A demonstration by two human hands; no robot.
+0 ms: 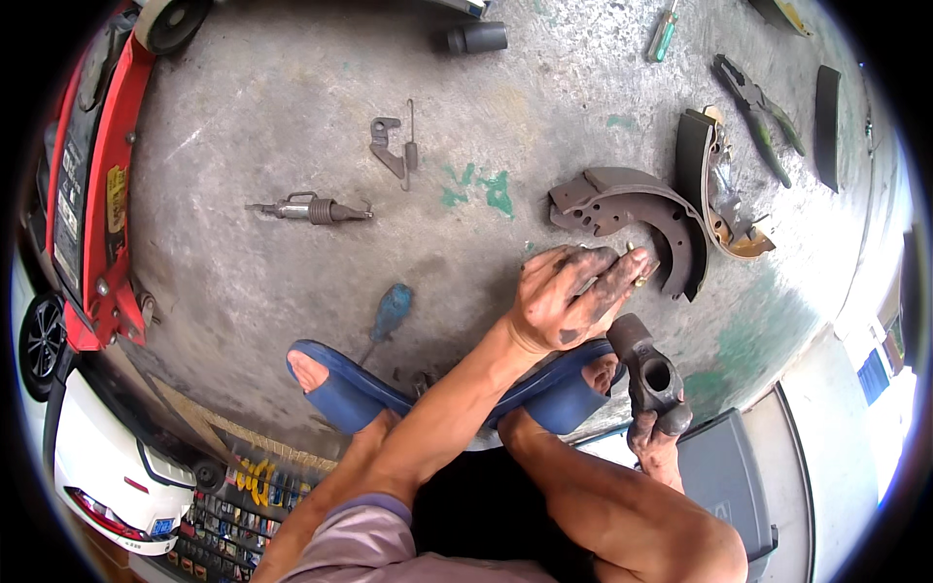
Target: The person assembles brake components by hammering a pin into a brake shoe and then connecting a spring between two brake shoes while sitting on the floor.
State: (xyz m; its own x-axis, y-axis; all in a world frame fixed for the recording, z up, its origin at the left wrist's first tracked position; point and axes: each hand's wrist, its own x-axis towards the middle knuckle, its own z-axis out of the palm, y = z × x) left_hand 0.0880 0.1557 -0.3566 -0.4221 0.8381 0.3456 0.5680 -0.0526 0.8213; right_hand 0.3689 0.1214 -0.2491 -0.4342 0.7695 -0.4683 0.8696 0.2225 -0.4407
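My left hand [573,296] reaches across over the blue slippers, its blackened fingers pinched on a small brass-coloured metal piece [641,281]. That piece is mostly hidden by the fingers. Just beyond them on the concrete lies a curved brake shoe [622,185], and a second brake shoe [695,160] with metal parts on it rests against its right side. My right hand [656,442] is closed round a hammer [653,374] close below its head, beside the right slipper. The hammer's handle is mostly out of sight.
Left of centre lie a brake adjuster [316,209], a flat lever [384,146], a thin spring [411,151] and a blue-handled screwdriver [392,311]. Farther off are pliers [763,117], a green screwdriver [664,37], a black socket [478,38] and a dark curved strip [827,126]. A red jack [112,194] stands left.
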